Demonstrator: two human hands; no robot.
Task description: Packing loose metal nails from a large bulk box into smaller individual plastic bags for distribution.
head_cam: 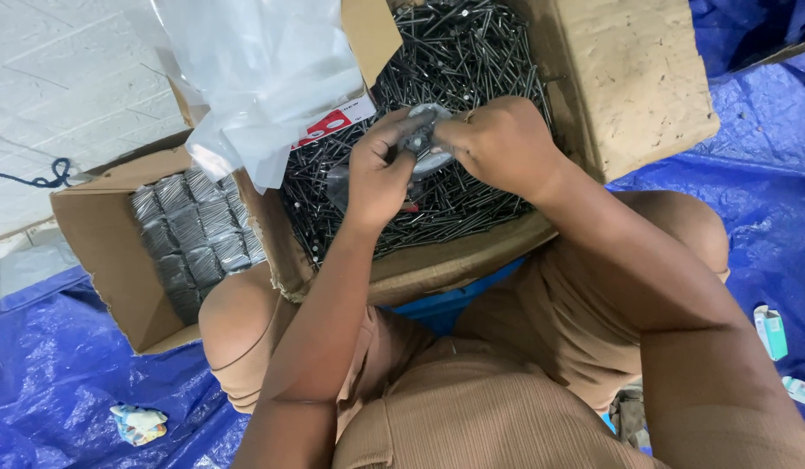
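Clear plastic bag (263, 78) overhangs nail box (472, 61); smaller carton (98, 252) perhaps holds packets.

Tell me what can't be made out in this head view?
- Small grey thing: mostly hidden by the left hand and right hand; its kind is unclear.
- Nail box: top cut off by the frame edge.
- Packs in the small box: wrapped, contents too small to tell.

Small grey bundle of nails (422, 139), pinched between both hands above nail-filled carton (472, 260).
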